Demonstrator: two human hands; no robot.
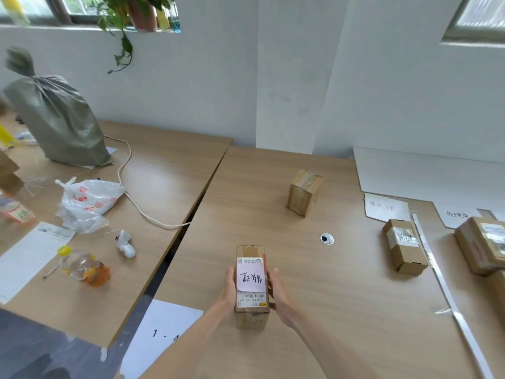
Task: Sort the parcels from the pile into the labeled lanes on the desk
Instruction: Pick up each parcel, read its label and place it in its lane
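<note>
Head view: you hold one parcel [251, 285] between both palms, left hand [229, 289] and right hand [279, 295] pressed flat on its long sides, handwritten label up. Whether it rests on the desk [341, 310] or is lifted, cannot tell. Step, judged: read label, pick lane. Lanes lie right of the parcel: tape strip [437, 272], two paper signs [385, 207], sorted boxes [404, 246] beside them. Next move calls for a rightward carry. Bare desk between parcel and strip; grommet [326, 238] and a lone box [304, 191] sit beyond it. Desk seam close on the left.
</note>
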